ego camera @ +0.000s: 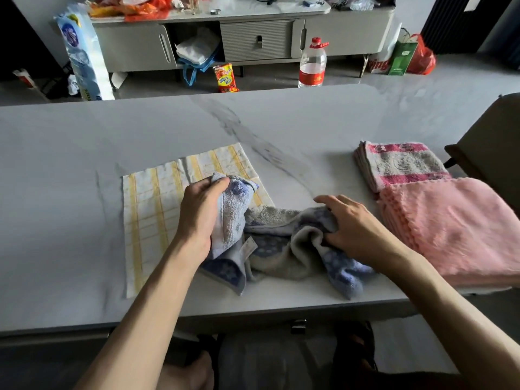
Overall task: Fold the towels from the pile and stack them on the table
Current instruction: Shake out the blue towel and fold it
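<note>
Blue-and-grey terry towel point(284, 243) lies crumpled by the near edge of the table point(168, 122), about midway along it. The left hand point(201, 212) clutches one end of it, raised over a yellow-striped towel point(146, 215) spread flat toward the left edge. The right hand point(357, 229) has thumb and fingers dug into the folds of the other end, grasping it. Toward the right edge sit a folded pink towel point(455, 229) and, behind it, a pink-and-grey folded stack point(402, 164).
</note>
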The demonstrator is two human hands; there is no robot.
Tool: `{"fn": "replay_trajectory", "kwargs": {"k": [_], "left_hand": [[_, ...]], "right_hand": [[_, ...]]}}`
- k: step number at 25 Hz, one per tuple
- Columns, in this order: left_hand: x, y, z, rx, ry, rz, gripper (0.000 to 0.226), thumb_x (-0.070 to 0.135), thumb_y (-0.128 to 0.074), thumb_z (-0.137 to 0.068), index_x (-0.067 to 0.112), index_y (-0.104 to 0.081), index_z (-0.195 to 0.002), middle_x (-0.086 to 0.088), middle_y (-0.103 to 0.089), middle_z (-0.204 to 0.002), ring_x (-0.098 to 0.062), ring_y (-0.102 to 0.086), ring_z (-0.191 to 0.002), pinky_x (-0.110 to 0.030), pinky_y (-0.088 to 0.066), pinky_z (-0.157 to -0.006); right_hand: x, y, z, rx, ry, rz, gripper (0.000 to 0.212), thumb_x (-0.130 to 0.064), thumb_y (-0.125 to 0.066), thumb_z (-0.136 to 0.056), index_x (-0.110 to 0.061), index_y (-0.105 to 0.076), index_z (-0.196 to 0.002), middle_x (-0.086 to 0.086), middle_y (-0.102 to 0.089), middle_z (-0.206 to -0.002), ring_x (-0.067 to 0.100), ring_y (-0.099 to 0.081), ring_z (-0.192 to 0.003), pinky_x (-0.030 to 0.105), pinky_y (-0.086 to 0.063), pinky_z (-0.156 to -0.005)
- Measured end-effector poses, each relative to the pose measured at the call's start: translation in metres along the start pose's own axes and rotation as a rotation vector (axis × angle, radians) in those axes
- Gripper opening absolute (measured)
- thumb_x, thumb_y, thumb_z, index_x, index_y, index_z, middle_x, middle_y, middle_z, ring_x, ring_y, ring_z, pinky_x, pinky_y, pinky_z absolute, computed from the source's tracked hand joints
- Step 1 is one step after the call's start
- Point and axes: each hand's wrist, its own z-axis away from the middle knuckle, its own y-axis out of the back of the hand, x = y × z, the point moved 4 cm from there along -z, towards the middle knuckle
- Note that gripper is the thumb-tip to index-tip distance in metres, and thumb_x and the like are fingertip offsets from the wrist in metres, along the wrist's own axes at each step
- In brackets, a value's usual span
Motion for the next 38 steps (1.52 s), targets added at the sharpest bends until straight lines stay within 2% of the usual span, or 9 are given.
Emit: {"fn": "replay_trajectory", "kwargs": {"k": [5,8,11,14,17,21,26,32,38], "left_hand": [[-0.006,-0.020,0.007,-0.297,-0.072,-0.167,0.029,0.032,-0.061,-0.085,0.004,-0.063,-0.090,-0.008,-0.057,-0.084,-0.018,-0.050,-0.083,-0.036,-0.038,-0.078],[-0.002,-0.020,0.009,-0.293,-0.100,-0.171,0.023,0.032,-0.061,-0.086,0.012,-0.067,-0.093,-0.008,-0.054,-0.083,-0.018,-0.047,-0.078,-0.034,-0.035,-0.074],[-0.002,-0.019,0.009,-0.280,-0.110,-0.175,0.028,0.029,-0.061,-0.091,0.001,-0.062,-0.090,-0.008,-0.044,-0.074,-0.015,-0.039,-0.066,-0.032,-0.030,-0.064],[-0.002,-0.023,0.012,-0.298,-0.100,-0.177,0.021,0.024,-0.061,-0.093,0.003,-0.064,-0.090,-0.002,-0.055,-0.072,-0.011,-0.047,-0.072,-0.029,-0.036,-0.071],[0.000,-0.026,0.017,-0.318,-0.093,-0.159,0.016,0.019,-0.061,-0.093,0.004,-0.069,-0.092,-0.015,-0.069,-0.083,-0.015,-0.057,-0.080,-0.030,-0.042,-0.078],[0.002,-0.022,0.019,-0.290,-0.086,-0.117,0.017,0.017,-0.064,-0.091,0.002,-0.069,-0.089,-0.011,-0.062,-0.082,-0.016,-0.054,-0.082,-0.028,-0.040,-0.079],[-0.001,-0.018,0.015,-0.273,-0.059,-0.090,0.018,0.020,-0.065,-0.089,0.002,-0.070,-0.089,-0.012,-0.064,-0.086,-0.018,-0.056,-0.084,-0.032,-0.040,-0.082],[-0.004,-0.021,0.013,-0.314,-0.057,-0.097,0.023,0.027,-0.065,-0.086,0.004,-0.069,-0.090,-0.012,-0.061,-0.086,-0.020,-0.054,-0.084,-0.036,-0.039,-0.082],[0.001,-0.022,0.018,-0.276,-0.066,-0.102,0.006,0.015,-0.070,-0.086,0.010,-0.072,-0.085,-0.003,-0.070,-0.080,-0.011,-0.062,-0.080,-0.026,-0.046,-0.083]], "right_hand": [[0.004,0.011,-0.002,-0.061,-0.237,-0.332,0.033,-0.044,-0.081,-0.065,-0.027,-0.066,-0.088,-0.006,-0.069,-0.079,0.011,-0.064,-0.074,0.024,-0.045,-0.062],[-0.003,0.023,0.000,-0.180,-0.240,-0.580,0.027,-0.040,-0.078,-0.074,-0.028,-0.068,-0.096,-0.008,-0.068,-0.072,0.000,-0.060,-0.058,0.015,-0.043,-0.054],[0.004,0.029,-0.002,-0.264,-0.150,-0.107,0.035,-0.027,-0.065,-0.080,-0.035,-0.062,-0.114,-0.015,-0.067,-0.082,0.004,-0.060,-0.070,0.020,-0.042,-0.064],[0.001,0.031,-0.003,-0.016,-0.057,0.172,0.039,-0.019,-0.060,-0.081,-0.034,-0.059,-0.117,-0.008,-0.070,-0.096,0.021,-0.065,-0.087,0.032,-0.049,-0.074],[-0.007,0.039,-0.005,0.347,-0.086,-0.154,0.030,-0.012,-0.066,-0.082,-0.026,-0.057,-0.108,-0.003,-0.067,-0.090,0.021,-0.062,-0.075,0.031,-0.047,-0.065],[-0.017,0.020,-0.006,-0.072,-0.269,-1.029,0.037,-0.007,-0.076,-0.079,-0.012,-0.054,-0.109,0.006,-0.067,-0.101,0.018,-0.066,-0.079,0.026,-0.054,-0.065],[-0.013,0.013,-0.005,-0.082,0.020,-0.043,0.046,-0.035,-0.081,-0.072,-0.023,-0.059,-0.110,-0.012,-0.058,-0.100,0.014,-0.061,-0.092,0.028,-0.048,-0.077],[-0.005,0.027,0.003,-0.055,-0.110,0.218,0.044,-0.067,-0.060,-0.078,-0.027,-0.062,-0.096,-0.009,-0.056,-0.103,0.017,-0.059,-0.089,0.031,-0.042,-0.067],[-0.004,0.028,0.003,-0.016,-0.203,0.200,0.037,-0.052,-0.066,-0.081,-0.024,-0.053,-0.061,-0.005,-0.057,-0.065,0.019,-0.057,-0.062,0.024,-0.031,-0.048]]}}
